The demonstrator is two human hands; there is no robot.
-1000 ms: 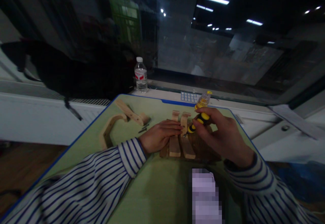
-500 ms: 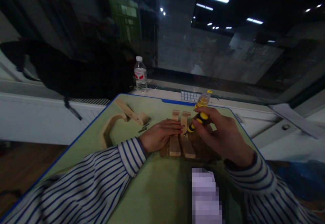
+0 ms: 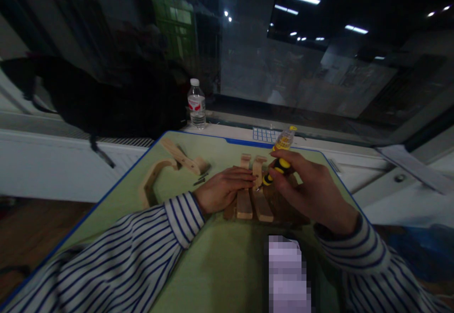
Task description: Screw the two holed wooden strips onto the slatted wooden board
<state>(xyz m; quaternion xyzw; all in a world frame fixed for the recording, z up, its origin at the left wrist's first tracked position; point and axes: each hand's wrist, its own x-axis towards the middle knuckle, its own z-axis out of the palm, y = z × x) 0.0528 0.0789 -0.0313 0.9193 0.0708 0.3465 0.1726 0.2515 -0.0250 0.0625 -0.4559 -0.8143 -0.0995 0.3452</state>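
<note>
My right hand (image 3: 312, 187) is closed round the black and yellow handle of a screwdriver (image 3: 282, 165). The screwdriver's tip points down and left, at the side of a curved wooden piece (image 3: 264, 206). Beside that piece lies a second, similar wooden piece (image 3: 244, 204); both rest on a dark brown board (image 3: 291, 211). Across the second piece lies my left hand (image 3: 225, 186), fingers together and gripping it, fingertips reaching the first piece. Whether the tip touches a screw is too small to tell.
Several dark screws (image 3: 200, 179) lie left of my left hand, near a curved wooden part (image 3: 152, 178) and a straight one (image 3: 177, 154). Along the sill behind the table (image 3: 209, 256) stand a water bottle (image 3: 196, 105) and a clear, yellow-capped bottle (image 3: 285, 138). A black bag (image 3: 117, 100) sits at left.
</note>
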